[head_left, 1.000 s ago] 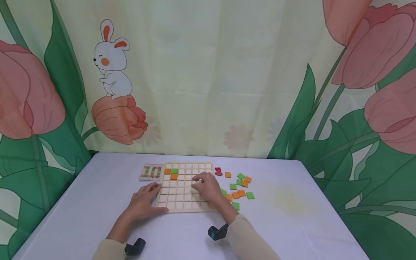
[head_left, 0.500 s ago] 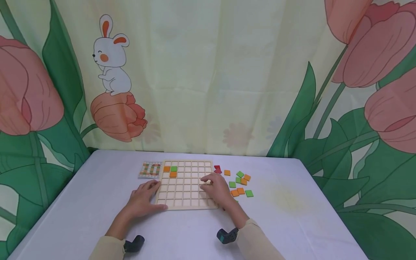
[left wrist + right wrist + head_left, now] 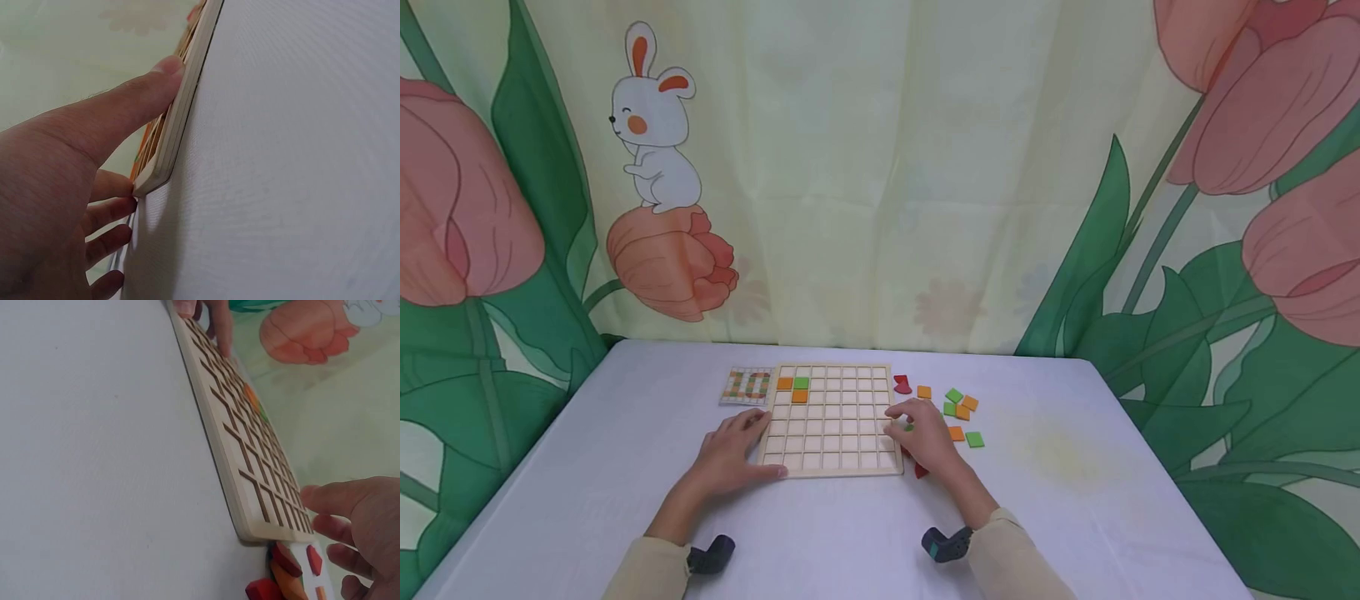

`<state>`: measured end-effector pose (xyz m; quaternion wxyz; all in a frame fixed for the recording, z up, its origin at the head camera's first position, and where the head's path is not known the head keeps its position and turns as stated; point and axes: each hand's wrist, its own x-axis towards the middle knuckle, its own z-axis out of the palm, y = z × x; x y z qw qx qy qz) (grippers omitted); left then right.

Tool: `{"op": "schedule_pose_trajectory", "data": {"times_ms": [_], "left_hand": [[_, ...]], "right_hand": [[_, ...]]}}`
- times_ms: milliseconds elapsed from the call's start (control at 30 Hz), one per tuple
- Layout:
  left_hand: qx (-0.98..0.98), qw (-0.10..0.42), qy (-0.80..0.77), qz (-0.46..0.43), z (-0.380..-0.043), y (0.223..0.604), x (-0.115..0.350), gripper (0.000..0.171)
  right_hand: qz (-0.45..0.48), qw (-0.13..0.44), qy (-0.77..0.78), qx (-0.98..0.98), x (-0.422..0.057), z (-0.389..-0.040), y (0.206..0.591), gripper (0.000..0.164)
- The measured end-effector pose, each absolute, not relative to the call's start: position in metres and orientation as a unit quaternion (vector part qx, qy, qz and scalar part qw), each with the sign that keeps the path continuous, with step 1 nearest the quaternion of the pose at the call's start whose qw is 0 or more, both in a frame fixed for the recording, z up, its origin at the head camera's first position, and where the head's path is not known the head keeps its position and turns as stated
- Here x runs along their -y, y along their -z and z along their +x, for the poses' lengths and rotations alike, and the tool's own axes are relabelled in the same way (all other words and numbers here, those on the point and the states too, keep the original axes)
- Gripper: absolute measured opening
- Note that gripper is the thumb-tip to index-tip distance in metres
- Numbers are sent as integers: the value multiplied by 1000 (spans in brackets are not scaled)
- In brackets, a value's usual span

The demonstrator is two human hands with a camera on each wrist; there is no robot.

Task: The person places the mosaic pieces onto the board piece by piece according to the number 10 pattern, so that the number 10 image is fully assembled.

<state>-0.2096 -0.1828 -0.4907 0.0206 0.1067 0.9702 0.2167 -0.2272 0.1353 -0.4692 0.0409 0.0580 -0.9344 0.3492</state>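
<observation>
A wooden grid board [image 3: 835, 425] lies on the table, with orange tiles [image 3: 800, 396] and a green tile [image 3: 801, 383] in cells near its back left corner. My left hand [image 3: 726, 454] rests at the front left corner, thumb on the front edge and fingertips along the left side. Over the board's right edge is my right hand [image 3: 925, 437], its thumb and index finger apart with nothing visible between them. In the right wrist view, red pieces [image 3: 286, 558] and an orange piece [image 3: 289, 581] lie just off the board's corner, near the right hand [image 3: 369, 519].
Loose green tiles [image 3: 974, 439] and orange tiles [image 3: 924, 392] are scattered right of the board, some hidden behind the right hand. A red piece [image 3: 902, 384] lies at the back right corner. Left of the board is a pattern card [image 3: 747, 387]. A printed curtain [image 3: 850, 183] hangs behind the table.
My right hand has moved rightward from over the board's middle to its right edge, covering some loose tiles. The left hand has stayed at its corner. The view has tilted slightly.
</observation>
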Motion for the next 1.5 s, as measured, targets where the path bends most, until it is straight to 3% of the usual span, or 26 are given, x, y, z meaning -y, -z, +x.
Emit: {"op": "schedule_pose_trajectory", "data": {"times_ms": [800,1500], "left_hand": [[-969,24,-227,98,-209,488,184,103],[-968,24,-229,98,-208,488,180,104]], "right_hand": [[35,42,-330,942,-163,-226,483,19],[20,97,-308,946,-160,-228,488,13]]}}
